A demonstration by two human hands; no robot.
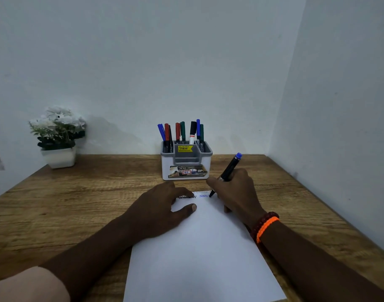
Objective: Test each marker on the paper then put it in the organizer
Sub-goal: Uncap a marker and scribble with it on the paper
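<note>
Far left of the frame there's a white flower pot (58,157) with pale flowers sitting on the wooden counter (82,199) by the wall. Moving right, the left hand (162,211) lies flat on the sheet of paper (199,253), fingers spread and holding nothing, just pinning the page down. Past its fingertips are a black squiggle (186,197) and a blue squiggle (204,195) near the paper's top edge. Behind that, frame center, the white organizer (186,163) already has a bunch of markers standing in it. Then the right hand (234,192), fingers closed around a blue-ended marker (230,168), tip touching the paper right beside the blue squiggle.
</note>
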